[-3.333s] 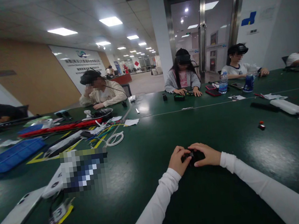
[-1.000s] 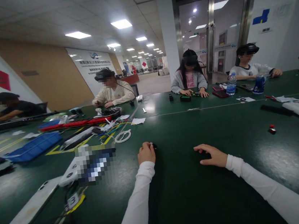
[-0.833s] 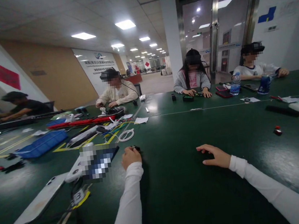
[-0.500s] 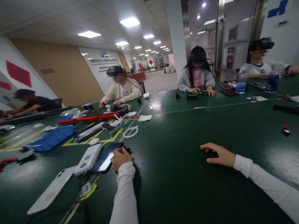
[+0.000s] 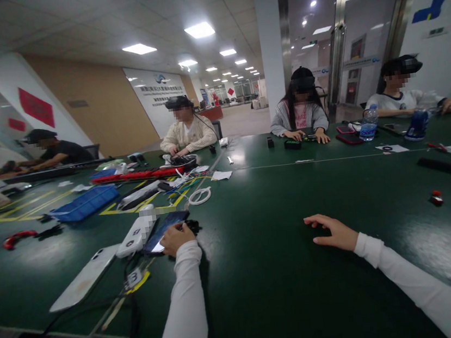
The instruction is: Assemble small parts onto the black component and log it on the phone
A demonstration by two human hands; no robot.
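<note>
My left hand (image 5: 178, 239) is at the near right side of a dark phone (image 5: 169, 226), its curled fingers covering part of the lit screen. What those fingers close on is hidden. A small black object (image 5: 193, 226) sits just beyond the knuckles. Beside the phone lies a white device (image 5: 137, 236) with round marks, and nearer me a white smartphone (image 5: 85, 278) rests face down. My right hand (image 5: 334, 232) hovers over or rests on the green table (image 5: 256, 253), with fingers stretched and thumb apart, holding nothing.
Black cables (image 5: 133, 317) run off the table's near edge by a numbered tag (image 5: 134, 279). Farther left stand a blue tray (image 5: 85, 204) and a red curved tool (image 5: 18, 238). A coiled white cable (image 5: 199, 196) lies ahead. Several people sit across the table.
My left hand has shifted left over the phone and covers more of its bright screen. My right hand keeps its open pose. The whole view has swung slightly.
</note>
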